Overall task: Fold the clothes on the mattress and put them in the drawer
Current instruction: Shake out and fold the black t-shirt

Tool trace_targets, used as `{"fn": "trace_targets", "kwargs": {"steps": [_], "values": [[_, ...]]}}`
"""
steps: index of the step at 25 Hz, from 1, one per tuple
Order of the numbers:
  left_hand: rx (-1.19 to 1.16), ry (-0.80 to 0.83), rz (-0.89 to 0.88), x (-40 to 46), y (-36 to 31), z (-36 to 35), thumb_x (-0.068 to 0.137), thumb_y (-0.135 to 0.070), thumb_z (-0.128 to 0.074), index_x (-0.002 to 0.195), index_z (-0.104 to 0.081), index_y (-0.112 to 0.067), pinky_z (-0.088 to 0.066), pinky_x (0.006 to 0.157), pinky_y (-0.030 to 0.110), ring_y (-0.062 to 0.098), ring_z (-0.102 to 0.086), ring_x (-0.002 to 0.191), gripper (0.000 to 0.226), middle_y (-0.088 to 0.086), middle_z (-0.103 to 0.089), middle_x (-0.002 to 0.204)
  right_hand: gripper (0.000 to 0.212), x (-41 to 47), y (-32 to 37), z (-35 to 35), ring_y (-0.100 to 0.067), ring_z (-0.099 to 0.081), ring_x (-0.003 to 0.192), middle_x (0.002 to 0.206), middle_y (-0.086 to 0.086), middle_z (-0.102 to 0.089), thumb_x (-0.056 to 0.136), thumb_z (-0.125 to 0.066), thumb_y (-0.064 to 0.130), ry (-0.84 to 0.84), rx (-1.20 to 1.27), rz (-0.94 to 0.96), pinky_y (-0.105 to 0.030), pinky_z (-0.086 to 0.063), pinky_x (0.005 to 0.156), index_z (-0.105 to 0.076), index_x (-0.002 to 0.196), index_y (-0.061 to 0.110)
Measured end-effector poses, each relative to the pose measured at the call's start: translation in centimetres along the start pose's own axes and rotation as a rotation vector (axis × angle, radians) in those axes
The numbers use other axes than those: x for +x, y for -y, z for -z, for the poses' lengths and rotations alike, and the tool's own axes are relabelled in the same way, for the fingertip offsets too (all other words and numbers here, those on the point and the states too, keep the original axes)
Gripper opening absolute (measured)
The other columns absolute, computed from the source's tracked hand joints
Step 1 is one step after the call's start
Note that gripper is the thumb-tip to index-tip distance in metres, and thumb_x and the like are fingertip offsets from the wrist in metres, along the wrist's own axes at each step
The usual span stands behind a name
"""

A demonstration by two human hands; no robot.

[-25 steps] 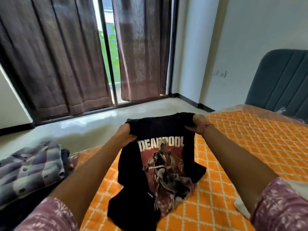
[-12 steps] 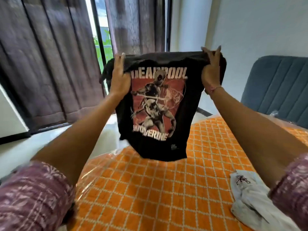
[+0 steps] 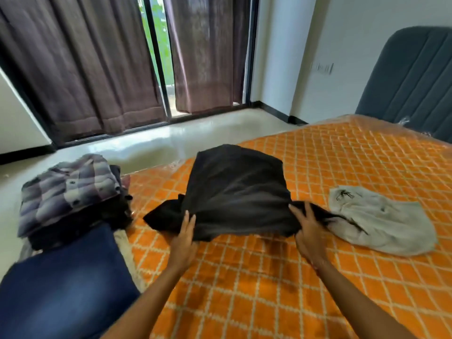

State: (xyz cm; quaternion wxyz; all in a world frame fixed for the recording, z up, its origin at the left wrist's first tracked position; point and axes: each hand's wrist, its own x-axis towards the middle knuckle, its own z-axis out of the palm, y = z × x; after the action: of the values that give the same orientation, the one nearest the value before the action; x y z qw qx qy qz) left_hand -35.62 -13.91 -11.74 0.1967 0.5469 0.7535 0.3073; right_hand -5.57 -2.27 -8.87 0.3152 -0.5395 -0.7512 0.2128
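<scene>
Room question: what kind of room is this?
Most likely a bedroom: an orange quilted mattress with a padded headboard, and long curtains across a glass door.

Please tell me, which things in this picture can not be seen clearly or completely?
- Black T-shirt, head view: it lies print side down, so the front is hidden.
- Folded pile: the plaid shirt on top covers the dark clothes beneath.
- Jeans: cut off by the bottom and left edges.
- White garment: crumpled, its type is unclear.
- Drawer: not in view.
</scene>
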Motion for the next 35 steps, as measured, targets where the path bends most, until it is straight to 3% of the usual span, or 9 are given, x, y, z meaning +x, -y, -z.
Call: {"fn": "trace_targets", "kwargs": {"steps": [3,6,10,12,21,24,27,30,35], "values": [[0.311,0.301,0.114,-4.3,2.1,-3.1,0.098,-0.017,-0.037,0.152,-0.005,-0.011,-0.039,0.101,0.034,0.032,-0.043,0.131,0.063,-0.005,0.019,0.151,0.064,-5.3,-4.1,-1.6,-0.036,-0.05,0.12,0.16,-0.008,-0.002,0.087,-0.041,-0.007,0.265,-0.234,-0.163,-0.035,-0.046,0.083,-0.035,0.146,0.019],[0.67,0.328,0.093,-6.4,0.9,-3.6,0.091,-0.013,-0.033,0.146,-0.036,-0.011,-0.048,0.074,0.032,0.032,-0.064,0.087,0.055,0.022,-0.024,0.153,0.062,-7.9,-4.8,-1.4,-0.034,-0.042,0.127,0.158,-0.012,-0.014,0.092,-0.046,0.015,0.475,-0.671,-0.292,-0.036,-0.044,0.09,-0.025,0.15,0.024],[1.101,0.189,-0.354,-6.7,-0.8,-4.6,0.078,-0.015,-0.038,0.092,-0.07,-0.016,-0.037,0.067,0.036,0.029,-0.052,0.077,0.036,0.014,-0.065,0.105,0.033,-8.1,-3.4,-2.5,-0.032,-0.056,0.086,0.105,-0.015,-0.058,0.077,-0.057,0.01,0.227,-1.006,0.299,-0.039,-0.042,0.067,-0.062,0.109,0.017],[1.166,0.288,-0.637,-6.3,-1.4,-4.1,0.085,-0.015,-0.042,0.097,-0.066,-0.017,-0.037,0.076,0.039,0.027,-0.057,0.088,0.027,0.007,-0.065,0.102,0.024,-6.9,-3.4,-2.4,-0.03,-0.059,0.094,0.104,-0.01,-0.06,0.089,-0.05,0.013,0.547,-0.908,0.447,-0.038,-0.044,0.073,-0.059,0.111,0.017],[0.734,1.383,0.259,-7.3,-3.9,-3.7,0.089,-0.013,-0.058,0.118,-0.06,0.001,-0.05,0.047,0.02,0.013,-0.058,0.058,0.033,0.018,-0.069,0.096,0.012,-6.7,-2.4,0.9,0.004,-0.065,0.061,0.071,0.01,-0.068,0.092,-0.057,0.011,1.766,-0.457,-0.402,-0.018,-0.046,0.062,-0.06,0.088,0.022],[0.646,1.505,0.409,-5.7,-5.5,-4.0,0.093,-0.039,-0.057,0.097,-0.063,-0.009,-0.05,0.061,0.023,0.012,-0.065,0.073,0.031,0.016,-0.068,0.1,0.014,-5.2,-4.6,2.8,-0.009,-0.067,0.07,0.076,0.0,-0.07,0.093,-0.051,0.016,1.161,-0.156,-0.571,-0.021,-0.045,0.06,-0.064,0.086,0.018],[0.573,0.815,0.041,-3.6,-7.2,-7.2,0.092,-0.044,-0.053,0.091,-0.062,-0.017,-0.049,0.073,0.029,0.021,-0.065,0.09,0.029,0.01,-0.066,0.106,0.036,-3.5,-8.5,4.0,-0.033,-0.051,0.115,0.121,-0.016,-0.056,0.09,-0.059,0.026,0.136,-0.25,-0.646,-0.039,-0.045,0.085,-0.053,0.122,0.01],[0.534,0.371,-0.227,-3.4,-10.0,-12.9,0.091,-0.06,-0.03,0.133,-0.049,-0.022,-0.032,0.104,0.035,0.022,-0.038,0.135,0.06,0.006,-0.043,0.143,0.063,-2.4,-11.5,4.3,-0.039,-0.044,0.126,0.137,-0.021,-0.044,0.087,-0.067,0.023,-0.137,0.074,-1.005,-0.048,-0.039,0.099,-0.037,0.136,-0.001],[0.684,0.419,-0.308,-4.6,-9.9,-18.8,0.081,-0.074,0.006,0.152,-0.017,-0.022,-0.01,0.117,0.048,0.024,-0.01,0.148,0.091,0.012,-0.008,0.159,0.02,-0.8,-15.6,5.6,-0.033,-0.061,0.094,0.101,-0.019,-0.065,0.075,-0.077,0.014,-0.065,0.298,-1.073,-0.039,-0.05,0.076,-0.063,0.08,0.002]]}}
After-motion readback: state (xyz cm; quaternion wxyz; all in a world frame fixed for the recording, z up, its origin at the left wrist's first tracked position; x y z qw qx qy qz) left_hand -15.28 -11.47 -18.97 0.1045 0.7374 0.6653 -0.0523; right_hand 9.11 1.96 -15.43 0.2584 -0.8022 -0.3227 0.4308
